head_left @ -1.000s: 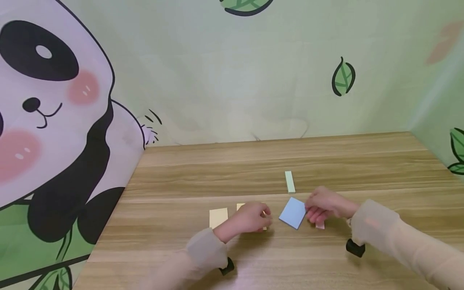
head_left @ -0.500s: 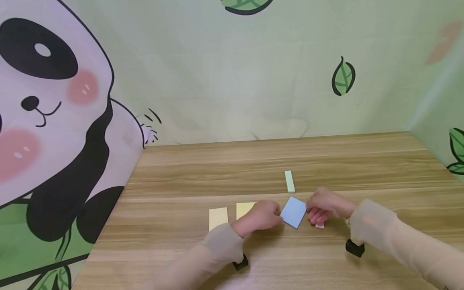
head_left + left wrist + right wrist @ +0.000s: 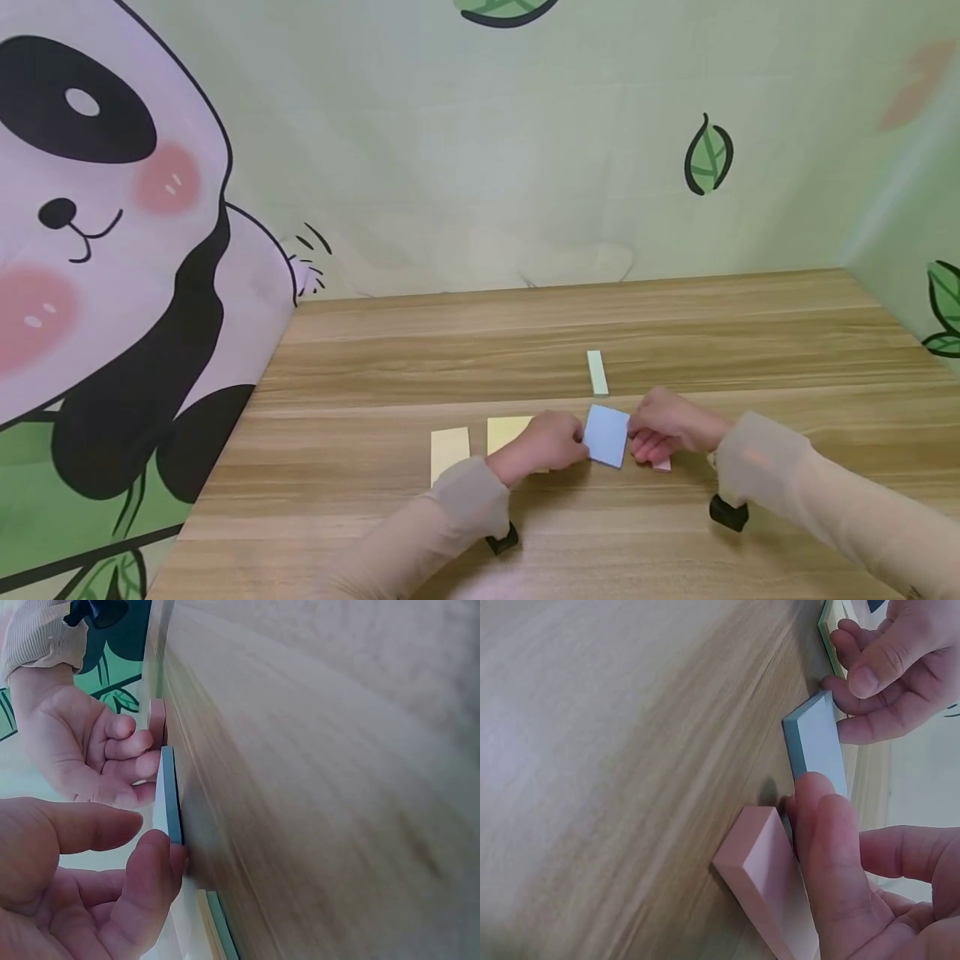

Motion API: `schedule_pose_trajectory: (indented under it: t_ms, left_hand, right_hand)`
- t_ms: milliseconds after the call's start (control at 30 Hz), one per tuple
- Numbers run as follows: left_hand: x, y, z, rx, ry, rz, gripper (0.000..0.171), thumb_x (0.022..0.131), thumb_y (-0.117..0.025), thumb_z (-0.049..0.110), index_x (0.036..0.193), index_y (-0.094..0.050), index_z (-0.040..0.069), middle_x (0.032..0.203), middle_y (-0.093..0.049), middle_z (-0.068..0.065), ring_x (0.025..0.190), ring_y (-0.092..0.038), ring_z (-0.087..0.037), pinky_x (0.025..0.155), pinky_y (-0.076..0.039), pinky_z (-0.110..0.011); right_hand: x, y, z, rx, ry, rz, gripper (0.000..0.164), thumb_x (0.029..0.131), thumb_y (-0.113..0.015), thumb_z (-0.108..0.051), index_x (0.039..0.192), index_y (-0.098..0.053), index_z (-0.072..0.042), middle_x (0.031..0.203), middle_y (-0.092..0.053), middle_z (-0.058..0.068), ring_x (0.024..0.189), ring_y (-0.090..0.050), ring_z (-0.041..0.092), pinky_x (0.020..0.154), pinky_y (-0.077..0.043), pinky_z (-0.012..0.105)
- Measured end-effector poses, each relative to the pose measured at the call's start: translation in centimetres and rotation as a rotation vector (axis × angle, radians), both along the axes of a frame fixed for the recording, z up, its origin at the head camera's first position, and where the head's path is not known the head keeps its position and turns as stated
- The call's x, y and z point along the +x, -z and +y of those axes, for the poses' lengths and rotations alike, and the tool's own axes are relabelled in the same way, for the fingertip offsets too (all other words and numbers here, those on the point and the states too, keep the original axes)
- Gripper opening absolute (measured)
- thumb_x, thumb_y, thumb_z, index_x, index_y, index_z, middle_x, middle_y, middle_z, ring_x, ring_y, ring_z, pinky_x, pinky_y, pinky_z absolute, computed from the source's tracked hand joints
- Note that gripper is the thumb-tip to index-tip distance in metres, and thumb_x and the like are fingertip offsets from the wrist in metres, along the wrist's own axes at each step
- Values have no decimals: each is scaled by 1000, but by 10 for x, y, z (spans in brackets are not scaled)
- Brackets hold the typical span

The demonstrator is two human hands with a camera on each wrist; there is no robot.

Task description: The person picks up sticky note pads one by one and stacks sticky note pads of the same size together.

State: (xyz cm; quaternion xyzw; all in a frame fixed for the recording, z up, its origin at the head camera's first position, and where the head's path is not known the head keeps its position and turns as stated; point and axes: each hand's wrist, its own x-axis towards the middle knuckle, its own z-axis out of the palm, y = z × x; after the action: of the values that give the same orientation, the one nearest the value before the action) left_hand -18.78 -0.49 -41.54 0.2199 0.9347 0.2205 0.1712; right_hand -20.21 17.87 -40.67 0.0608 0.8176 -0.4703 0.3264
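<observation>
A square blue sticky-note pad (image 3: pixel 607 436) lies on the table between my two hands. My left hand (image 3: pixel 550 440) holds its left edge with bent fingers. In the left wrist view, those fingertips meet the pad's side, the thumb close above. On the opposite edge my right hand (image 3: pixel 670 425) holds the pad with curled fingers. A pink pad (image 3: pixel 769 881) lies under and beside the right hand, mostly covered in the head view. A yellow pad (image 3: pixel 506 432) sits partly behind the left hand.
A cream pad (image 3: pixel 448 454) lies left of the yellow one. Beyond the blue pad is a narrow mint-green strip-shaped pad (image 3: pixel 597 372). The wooden table (image 3: pixel 420 350) ends at a wall covering printed with a panda (image 3: pixel 82 250) and leaves.
My left hand has moved right from beside the yellow pad to the blue pad's left edge. The blue pad has turned and now lies straighter. My right hand has barely moved.
</observation>
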Motion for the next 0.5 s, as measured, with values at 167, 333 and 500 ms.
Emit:
schedule_pose_trajectory:
  t_ms: [167,333,500]
  left_hand:
    - [1,0,0,2,10,23,25,79,-60,17,56,-56,10,43,-42,7,40,-39,-5,38,-32,-17]
    - [3,1,-1,19,3,12,23,79,-59,16,57,-59,9,42,-43,7,39,-39,-5,38,-31,-17]
    - [1,0,0,3,-20,22,21,79,-57,13,58,-56,10,43,-45,6,39,-40,-6,38,-33,-18]
  right_hand:
    - [0,1,-3,-23,-2,11,16,83,-45,-4,80,-56,7,57,-59,4,47,-56,8,44,-46,18]
    - [-1,2,-4,-27,-11,29,16,82,-44,-3,78,-55,7,57,-58,5,47,-56,8,43,-45,18]
    - [-5,3,-6,17,-47,96,15,83,-42,0,78,-55,7,58,-56,5,47,-55,9,43,-45,19]
